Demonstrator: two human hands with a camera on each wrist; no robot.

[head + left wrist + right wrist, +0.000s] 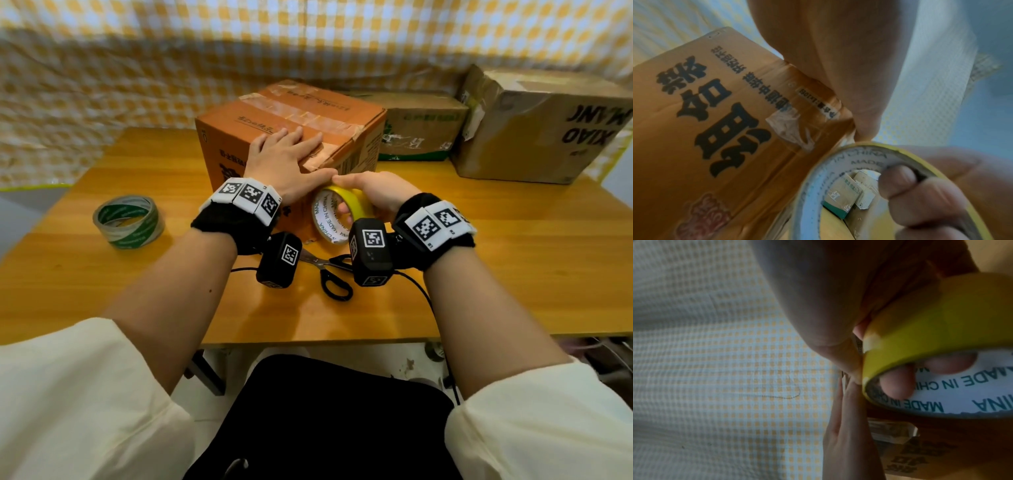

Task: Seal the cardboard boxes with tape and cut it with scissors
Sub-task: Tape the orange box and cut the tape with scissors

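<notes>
Pressing flat on the box (274, 113) — left hand (287, 161); right hand (376, 195) fingers grip tape roll (337, 214).

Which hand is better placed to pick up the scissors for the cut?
Probably the left. The right hand grips the yellow tape roll, fingers through its core. The left hand only lies flat on the orange box, and the scissors sit between both wrists.

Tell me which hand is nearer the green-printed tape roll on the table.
Left. The left hand lies flat on the orange box, beside the green-printed tape roll but apart from it. The right hand grips the yellow tape roll, farther off past the box's corner.
</notes>
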